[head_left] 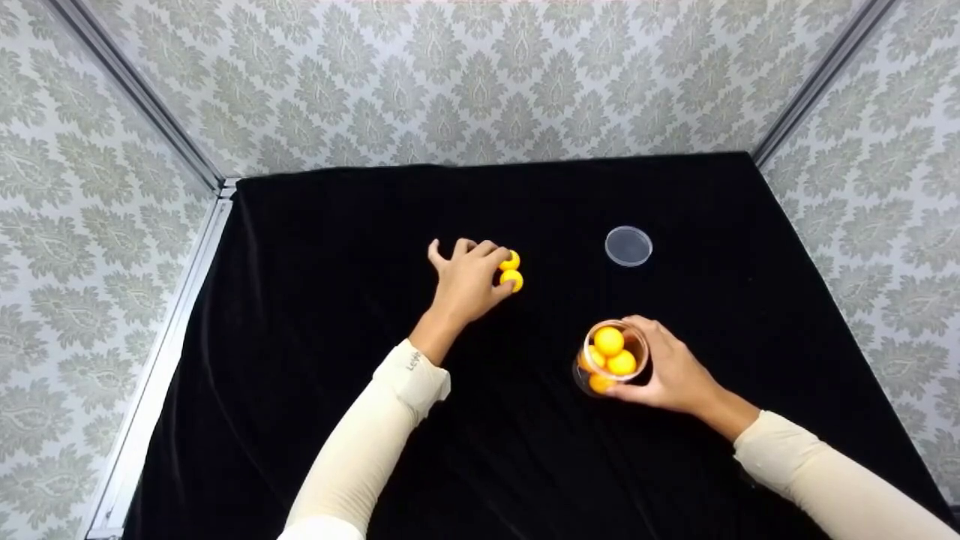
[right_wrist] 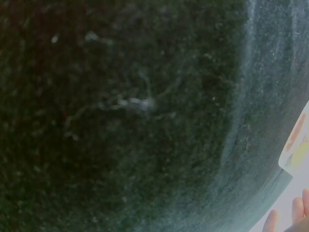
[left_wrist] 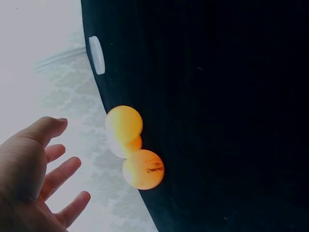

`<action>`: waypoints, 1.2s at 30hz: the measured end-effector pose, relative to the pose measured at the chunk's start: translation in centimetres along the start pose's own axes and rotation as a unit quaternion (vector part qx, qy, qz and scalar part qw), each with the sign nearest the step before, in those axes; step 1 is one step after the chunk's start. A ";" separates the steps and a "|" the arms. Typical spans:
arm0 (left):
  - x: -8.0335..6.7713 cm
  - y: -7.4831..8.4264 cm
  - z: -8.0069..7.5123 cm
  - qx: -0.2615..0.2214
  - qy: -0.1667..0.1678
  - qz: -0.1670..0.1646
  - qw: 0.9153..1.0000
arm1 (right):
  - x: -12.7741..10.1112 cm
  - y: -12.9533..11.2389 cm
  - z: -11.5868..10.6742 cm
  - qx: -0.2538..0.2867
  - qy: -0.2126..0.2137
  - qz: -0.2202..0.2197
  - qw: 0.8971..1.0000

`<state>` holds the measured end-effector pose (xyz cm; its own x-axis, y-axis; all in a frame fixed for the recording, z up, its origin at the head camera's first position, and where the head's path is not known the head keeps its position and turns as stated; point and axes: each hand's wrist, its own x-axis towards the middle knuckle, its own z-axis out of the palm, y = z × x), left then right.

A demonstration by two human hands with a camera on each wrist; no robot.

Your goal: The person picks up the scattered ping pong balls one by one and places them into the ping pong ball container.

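Note:
Yellow table tennis balls point(head_left: 511, 281) lie on the black cloth by my left hand point(head_left: 466, 283). The fingers of that hand are spread over and beside them, hiding part of the group in the head view. In the left wrist view three balls point(left_wrist: 144, 169) sit close together, apart from the loosely bent fingers point(left_wrist: 65, 176). My right hand point(head_left: 669, 373) grips a clear plastic jar point(head_left: 582, 375) round its side, and several yellow balls point(head_left: 608, 341) are inside it. Only the jar's edge point(right_wrist: 288, 159) and some fingertips point(right_wrist: 271, 221) show in the right wrist view.
A clear round lid point(head_left: 628, 246) lies flat on the cloth behind the jar. The black cloth point(head_left: 360, 240) covers the table, with patterned walls point(head_left: 480, 82) at the back and sides. A metal frame rail point(head_left: 161, 360) runs along the left edge.

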<state>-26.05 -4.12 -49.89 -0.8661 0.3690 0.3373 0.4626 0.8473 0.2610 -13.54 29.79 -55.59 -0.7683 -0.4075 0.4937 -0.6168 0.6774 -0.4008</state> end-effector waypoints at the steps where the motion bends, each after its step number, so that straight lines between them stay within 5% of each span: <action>1: 0.0 -0.2 0.1 0.004 -0.004 -0.003 1.000 | 0.0 0.0 0.0 0.000 0.000 0.000 1.000; 36: -1.1 -3.8 2.6 0.013 -0.053 -0.072 0.996 | -0.1 0.2 0.2 0.007 0.001 0.004 1.000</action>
<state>-27.31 -6.79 -53.58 -0.9388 0.2797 0.2010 0.3282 0.9035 0.2756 -13.65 29.87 -55.85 -0.7726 -0.4008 0.4924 -0.6131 0.6724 -0.4147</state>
